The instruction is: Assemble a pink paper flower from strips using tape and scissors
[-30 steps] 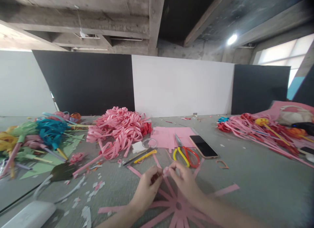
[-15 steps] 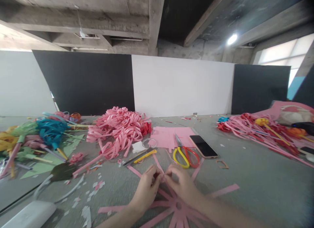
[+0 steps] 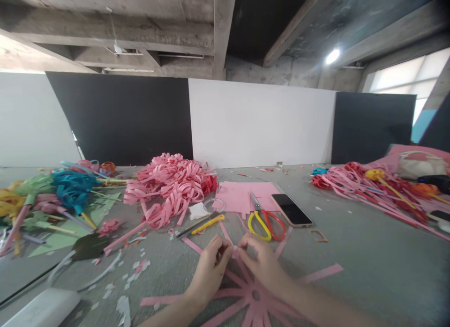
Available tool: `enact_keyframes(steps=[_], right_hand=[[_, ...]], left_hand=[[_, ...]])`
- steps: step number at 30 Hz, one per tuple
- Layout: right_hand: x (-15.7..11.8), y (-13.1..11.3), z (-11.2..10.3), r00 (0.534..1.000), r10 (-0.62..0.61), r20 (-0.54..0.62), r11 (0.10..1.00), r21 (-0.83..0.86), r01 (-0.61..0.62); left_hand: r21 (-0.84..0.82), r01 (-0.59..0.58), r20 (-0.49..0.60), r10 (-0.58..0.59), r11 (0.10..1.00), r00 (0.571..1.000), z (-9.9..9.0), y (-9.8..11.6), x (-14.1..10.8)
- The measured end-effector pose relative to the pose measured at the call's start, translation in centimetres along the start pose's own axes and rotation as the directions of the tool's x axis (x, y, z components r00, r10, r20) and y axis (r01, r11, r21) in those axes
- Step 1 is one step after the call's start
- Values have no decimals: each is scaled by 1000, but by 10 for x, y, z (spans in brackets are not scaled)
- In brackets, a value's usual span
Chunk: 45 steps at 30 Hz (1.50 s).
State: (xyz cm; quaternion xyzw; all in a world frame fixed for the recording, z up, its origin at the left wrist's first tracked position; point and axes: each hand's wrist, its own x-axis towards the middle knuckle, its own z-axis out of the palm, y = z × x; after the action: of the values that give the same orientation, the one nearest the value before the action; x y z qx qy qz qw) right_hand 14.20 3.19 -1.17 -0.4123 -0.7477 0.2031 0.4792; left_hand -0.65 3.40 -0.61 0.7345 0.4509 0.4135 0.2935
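Several pink paper strips fan out from a ring with a small round hole, forming a pink paper flower shape (image 3: pixel 242 293) that lies flat on the table. My left hand (image 3: pixel 213 262) and my right hand (image 3: pixel 260 260) meet above its far side, fingertips pinched on one pink paper strip (image 3: pixel 235 252). The fingers partly hide the pinched spot. Just beyond my hands lie scissors (image 3: pixel 260 224) with one yellow and one red handle. A yellow utility knife (image 3: pixel 208 224) rests beside a dark pen-like tool. Pink paper sheets (image 3: pixel 232 196) sit under the scissor blades.
A phone (image 3: pixel 291 210) lies right of the scissors. Left of centre is a heap of curled pink paper strips (image 3: pixel 172 186). Colourful paper flowers (image 3: pixel 75 186) lie at far left, more strips (image 3: pixel 358 182) at right. A white box-like object (image 3: pixel 52 308) and paper scraps occupy the near left.
Both hands stay in nearly the same place. The fingertips have shifted slightly at the pinched strip, and a pale bit shows between them.
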Motion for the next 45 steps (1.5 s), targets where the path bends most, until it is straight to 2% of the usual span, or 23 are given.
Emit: enact_keyframes(steps=[3,6,9,11,20,26,32,45], right_hand=[[0,-1,-1,999,28,15,999,24,-28],[1,1,0,998,57,11,997,43,-57],[1,3,0,996,82,16,995,58,-83],[1,3,-1,995,94,26,993,71,-95],[1,-2,-1,997,63,39,993,96,-67],[-1,-1,1,999,-27,35,1000,9,26],[-4,2,4,993,-112,24,988,-104,113],[-6,1,6,990,-141,13,973,-183,141]], left_hand=[[50,-28,-32,29,998,999,-1,1,0],[123,-114,-98,126,986,987,-2,4,-3],[185,-214,-67,229,959,971,-1,8,-9],[204,-239,-53,254,949,966,-1,9,-12],[194,-166,-86,185,967,979,1,1,-9],[200,-155,-70,173,967,982,2,2,-9],[301,-149,-52,173,942,984,2,2,-9],[372,-152,-43,180,916,983,2,-1,-10]])
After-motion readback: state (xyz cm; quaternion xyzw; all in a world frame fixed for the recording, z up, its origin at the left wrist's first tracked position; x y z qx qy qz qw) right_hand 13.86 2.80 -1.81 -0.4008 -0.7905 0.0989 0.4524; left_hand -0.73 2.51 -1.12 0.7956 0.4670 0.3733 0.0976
